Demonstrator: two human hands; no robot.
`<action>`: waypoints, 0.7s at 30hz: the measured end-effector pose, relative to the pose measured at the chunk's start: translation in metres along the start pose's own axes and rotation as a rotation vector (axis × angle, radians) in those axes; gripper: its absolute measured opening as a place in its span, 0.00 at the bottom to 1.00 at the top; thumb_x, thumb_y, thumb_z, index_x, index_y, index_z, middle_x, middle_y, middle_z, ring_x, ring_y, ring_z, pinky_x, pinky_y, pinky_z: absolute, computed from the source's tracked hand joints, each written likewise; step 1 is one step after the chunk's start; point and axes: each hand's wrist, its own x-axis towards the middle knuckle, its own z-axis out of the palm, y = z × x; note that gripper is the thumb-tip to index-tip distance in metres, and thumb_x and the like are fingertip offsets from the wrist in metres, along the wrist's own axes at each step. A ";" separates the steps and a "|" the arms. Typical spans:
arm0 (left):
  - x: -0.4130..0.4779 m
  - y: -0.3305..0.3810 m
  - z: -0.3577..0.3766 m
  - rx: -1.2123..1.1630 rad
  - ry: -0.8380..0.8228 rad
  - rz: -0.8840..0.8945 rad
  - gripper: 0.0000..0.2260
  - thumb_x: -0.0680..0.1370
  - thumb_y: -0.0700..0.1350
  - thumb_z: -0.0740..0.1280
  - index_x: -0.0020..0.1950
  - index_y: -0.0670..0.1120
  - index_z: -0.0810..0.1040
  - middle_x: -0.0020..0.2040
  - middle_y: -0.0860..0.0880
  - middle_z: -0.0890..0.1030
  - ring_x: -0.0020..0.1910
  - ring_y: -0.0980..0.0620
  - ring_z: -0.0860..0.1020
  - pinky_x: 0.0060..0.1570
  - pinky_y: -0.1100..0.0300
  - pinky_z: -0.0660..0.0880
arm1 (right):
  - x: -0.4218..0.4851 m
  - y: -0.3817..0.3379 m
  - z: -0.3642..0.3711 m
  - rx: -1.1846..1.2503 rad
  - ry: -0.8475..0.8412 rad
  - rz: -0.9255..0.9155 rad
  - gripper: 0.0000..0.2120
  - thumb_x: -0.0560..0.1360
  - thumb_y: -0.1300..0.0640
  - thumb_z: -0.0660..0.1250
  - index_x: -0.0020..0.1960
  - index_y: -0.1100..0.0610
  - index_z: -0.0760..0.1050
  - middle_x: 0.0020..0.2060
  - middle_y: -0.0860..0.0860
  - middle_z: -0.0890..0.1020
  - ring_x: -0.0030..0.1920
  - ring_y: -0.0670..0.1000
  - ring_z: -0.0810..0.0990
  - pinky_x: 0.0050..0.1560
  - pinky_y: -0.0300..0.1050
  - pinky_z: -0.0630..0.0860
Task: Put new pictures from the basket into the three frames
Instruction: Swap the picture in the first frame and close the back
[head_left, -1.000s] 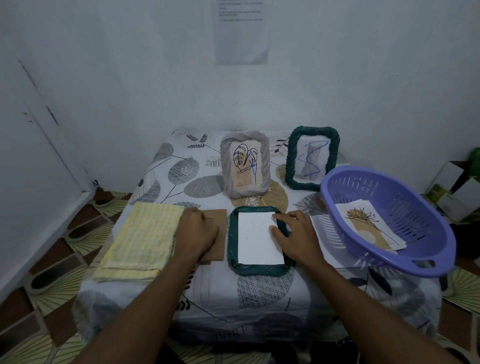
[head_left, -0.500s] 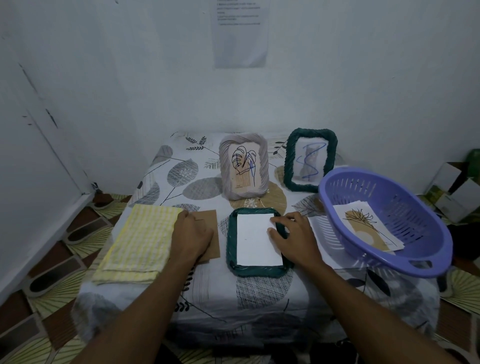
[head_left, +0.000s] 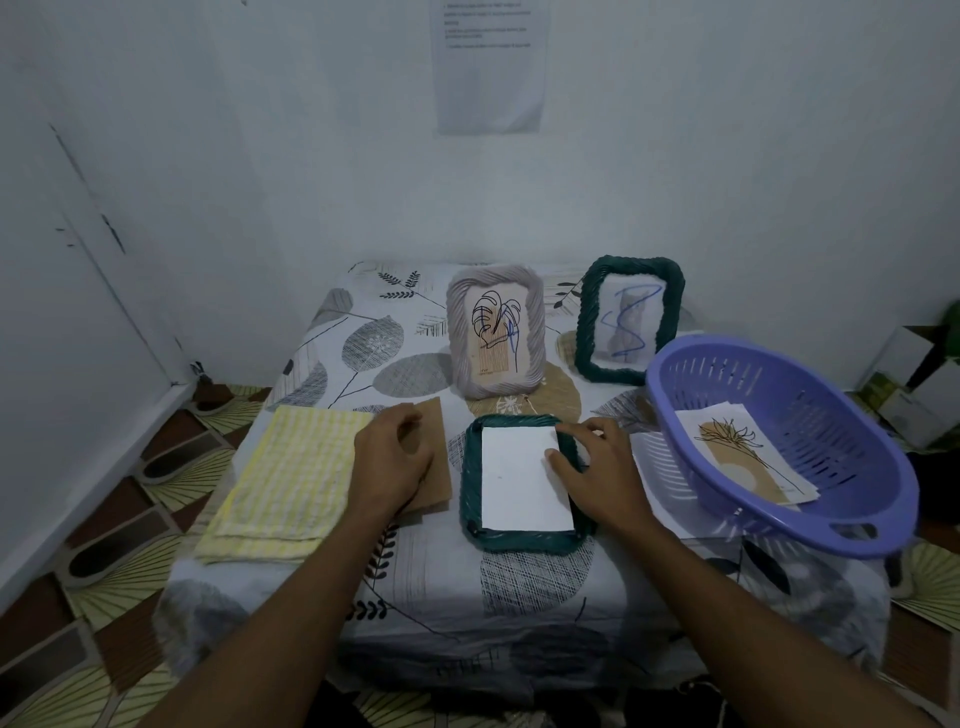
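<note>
Small table (head_left: 519, 587) against a white wall. The green frame (head_left: 470, 499) lies face down at near centre with a sheet (head_left: 524, 483) laid in, its back not yet fitted. Two far frames probably await pictures from the basket (head_left: 779, 364) on the right. Your left hand (head_left: 392, 462) curls around the board (head_left: 435, 467); your right hand (head_left: 597, 467) presses the sheet with relaxed fingers.

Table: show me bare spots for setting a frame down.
Bare: back-left corner, behind the yellow cloth, left of the grey frame; front strip before the flat green frame. Crowded: right side, basket and standing green frame.
</note>
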 end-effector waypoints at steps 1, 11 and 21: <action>0.001 0.004 -0.002 -0.024 0.001 0.009 0.17 0.70 0.37 0.72 0.58 0.42 0.79 0.54 0.50 0.81 0.52 0.54 0.79 0.53 0.72 0.71 | 0.000 -0.002 -0.001 -0.032 0.030 -0.020 0.17 0.75 0.46 0.68 0.63 0.49 0.76 0.61 0.51 0.70 0.63 0.52 0.67 0.62 0.47 0.66; 0.006 0.072 0.016 -0.239 -0.050 0.175 0.21 0.69 0.36 0.72 0.62 0.45 0.77 0.54 0.53 0.79 0.52 0.60 0.78 0.53 0.77 0.70 | 0.012 -0.086 -0.014 0.806 -0.226 0.187 0.09 0.79 0.55 0.66 0.53 0.58 0.81 0.45 0.55 0.86 0.44 0.54 0.85 0.44 0.49 0.83; 0.001 0.065 0.033 -0.251 -0.015 0.037 0.20 0.72 0.46 0.74 0.63 0.46 0.76 0.57 0.55 0.76 0.54 0.59 0.75 0.51 0.69 0.71 | 0.011 -0.063 -0.036 0.867 -0.189 0.303 0.07 0.79 0.62 0.65 0.51 0.64 0.80 0.40 0.56 0.85 0.39 0.52 0.84 0.38 0.44 0.80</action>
